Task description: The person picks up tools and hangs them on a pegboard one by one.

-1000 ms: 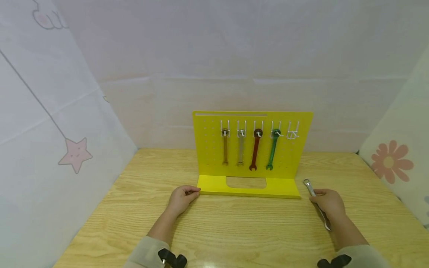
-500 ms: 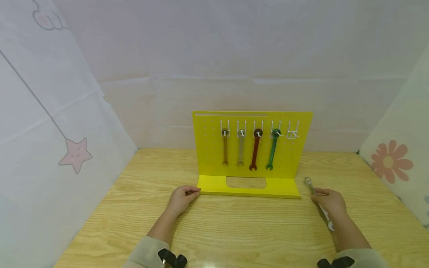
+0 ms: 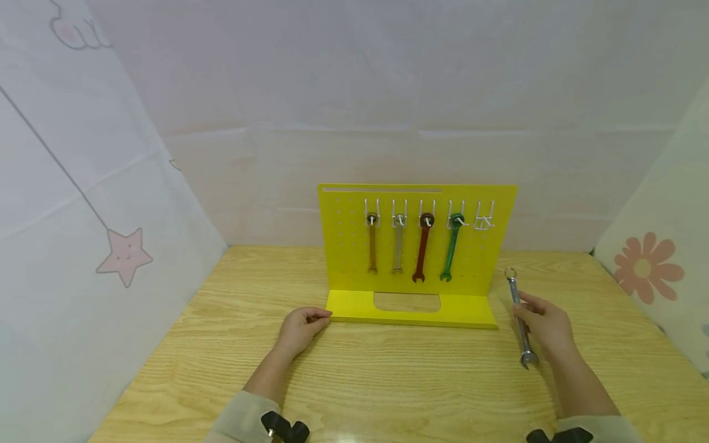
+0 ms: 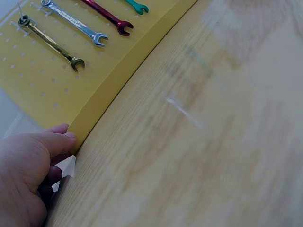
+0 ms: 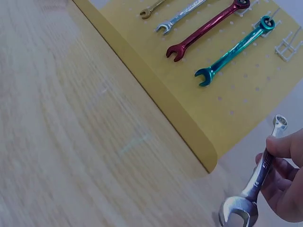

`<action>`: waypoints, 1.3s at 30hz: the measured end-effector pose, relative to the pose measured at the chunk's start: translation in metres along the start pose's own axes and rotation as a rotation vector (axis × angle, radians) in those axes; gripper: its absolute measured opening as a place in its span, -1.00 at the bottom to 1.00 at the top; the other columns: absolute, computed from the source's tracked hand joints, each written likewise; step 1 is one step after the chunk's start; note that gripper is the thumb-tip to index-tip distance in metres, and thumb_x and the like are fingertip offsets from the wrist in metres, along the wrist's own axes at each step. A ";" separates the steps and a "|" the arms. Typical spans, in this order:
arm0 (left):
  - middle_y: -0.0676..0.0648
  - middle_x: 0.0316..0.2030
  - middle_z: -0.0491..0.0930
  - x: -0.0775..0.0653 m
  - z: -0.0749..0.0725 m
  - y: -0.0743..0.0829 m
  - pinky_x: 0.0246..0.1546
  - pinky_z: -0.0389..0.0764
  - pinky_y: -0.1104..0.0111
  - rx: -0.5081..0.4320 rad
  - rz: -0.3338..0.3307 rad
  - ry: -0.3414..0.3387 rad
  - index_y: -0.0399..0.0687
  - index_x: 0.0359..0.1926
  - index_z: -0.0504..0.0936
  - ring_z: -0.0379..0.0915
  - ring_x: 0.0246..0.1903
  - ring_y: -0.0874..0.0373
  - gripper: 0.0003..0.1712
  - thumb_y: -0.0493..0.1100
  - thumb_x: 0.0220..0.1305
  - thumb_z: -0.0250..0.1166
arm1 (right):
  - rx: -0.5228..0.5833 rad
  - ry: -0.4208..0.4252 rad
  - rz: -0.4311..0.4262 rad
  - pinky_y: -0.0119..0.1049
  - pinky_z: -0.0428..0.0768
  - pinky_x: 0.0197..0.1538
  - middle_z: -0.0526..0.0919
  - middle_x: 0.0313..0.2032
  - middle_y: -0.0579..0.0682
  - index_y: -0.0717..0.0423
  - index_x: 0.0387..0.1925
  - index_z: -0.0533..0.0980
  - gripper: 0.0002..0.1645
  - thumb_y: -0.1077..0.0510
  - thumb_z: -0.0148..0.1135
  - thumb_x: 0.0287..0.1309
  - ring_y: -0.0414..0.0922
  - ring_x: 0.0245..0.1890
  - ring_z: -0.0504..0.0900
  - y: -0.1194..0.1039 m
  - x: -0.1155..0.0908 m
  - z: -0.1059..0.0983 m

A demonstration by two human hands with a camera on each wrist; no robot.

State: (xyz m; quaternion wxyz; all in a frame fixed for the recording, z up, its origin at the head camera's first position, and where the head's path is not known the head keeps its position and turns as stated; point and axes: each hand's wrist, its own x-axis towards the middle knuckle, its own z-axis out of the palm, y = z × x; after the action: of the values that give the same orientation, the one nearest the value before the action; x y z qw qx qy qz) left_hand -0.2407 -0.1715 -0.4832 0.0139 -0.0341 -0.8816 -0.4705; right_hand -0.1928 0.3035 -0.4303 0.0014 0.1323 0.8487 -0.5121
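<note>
My right hand (image 3: 547, 326) grips a silver combination wrench (image 3: 519, 317) by the shank, to the right of the yellow pegboard stand (image 3: 354, 304). Its ring end points away from me and its open end (image 5: 239, 208) toward me. In the right wrist view the thumb (image 5: 284, 145) lies along the shank near the ring end. My left hand (image 3: 299, 329) pinches the front left corner of the stand's base, with the thumb on it in the left wrist view. From the board's hooks hang a gold wrench (image 3: 372, 246), a silver wrench (image 4: 75, 22), a red wrench (image 5: 208, 28) and a green wrench (image 5: 234, 53).
At the board's right end, a white wire hook (image 3: 484, 218) carries no wrench. The stand's base has a cutout (image 3: 407, 301) in the middle. Wood tabletop (image 3: 388, 381) spreads in front, and pale printed cloth (image 3: 354, 123) hangs behind and at both sides.
My right hand has raised the silver wrench; its ring end has moved farther from me and the wrench has turned more upright in the head view. The left hand stays on the stand's corner.
</note>
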 end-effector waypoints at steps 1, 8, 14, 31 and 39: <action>-0.02 -0.17 0.71 0.000 0.000 0.000 -0.23 0.48 0.37 0.000 0.000 0.000 -0.06 -0.18 0.77 0.47 -0.29 0.21 -0.86 -0.20 0.24 0.35 | 0.010 0.002 -0.009 -0.43 0.61 -0.22 0.49 0.10 0.23 0.26 0.43 0.20 -0.32 0.00 0.05 0.44 -0.36 -0.27 0.55 -0.002 0.000 0.001; -0.02 -0.17 0.71 0.000 0.000 0.000 -0.23 0.48 0.37 -0.002 -0.001 -0.001 -0.06 -0.18 0.77 0.47 -0.29 0.21 -0.85 -0.20 0.25 0.35 | 0.077 0.055 -0.106 -0.44 0.65 -0.20 0.54 -0.12 -0.08 0.22 0.43 0.23 -0.35 0.07 0.08 0.42 -0.42 -0.29 0.63 -0.019 -0.001 0.003; -0.02 -0.17 0.71 0.000 0.000 -0.001 -0.24 0.48 0.38 -0.002 0.002 0.000 -0.09 -0.16 0.77 0.47 -0.29 0.21 -0.84 -0.20 0.25 0.35 | 0.145 0.063 -0.170 -0.49 0.64 -0.16 0.47 -0.19 -0.28 0.13 0.45 0.21 -0.34 0.06 0.09 0.42 -0.49 -0.26 0.63 -0.036 -0.003 0.004; -0.03 -0.16 0.70 -0.002 -0.001 0.001 -0.22 0.49 0.37 -0.009 0.005 0.001 -0.07 -0.17 0.77 0.48 -0.27 0.21 -0.85 -0.21 0.25 0.35 | 0.280 0.073 -0.302 -0.56 0.62 -0.15 0.48 -0.22 -0.29 -0.09 0.46 0.22 -0.35 0.14 0.10 0.40 -0.53 -0.23 0.62 -0.082 -0.006 0.010; -0.02 -0.18 0.70 -0.002 -0.001 0.001 -0.23 0.49 0.37 -0.013 0.009 0.010 -0.06 -0.18 0.78 0.48 -0.29 0.21 -0.85 -0.20 0.24 0.36 | 0.302 0.066 -0.329 -0.52 0.63 -0.15 0.47 -0.24 -0.28 0.07 0.45 0.23 -0.37 0.23 0.08 0.40 -0.47 -0.25 0.65 -0.091 0.003 0.016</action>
State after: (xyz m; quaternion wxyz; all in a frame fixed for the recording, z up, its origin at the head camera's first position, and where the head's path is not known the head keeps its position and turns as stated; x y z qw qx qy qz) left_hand -0.2383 -0.1722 -0.4817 0.0202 -0.0360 -0.8784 -0.4761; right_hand -0.2180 0.2504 -0.3589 -0.1297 0.0075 0.7722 -0.6219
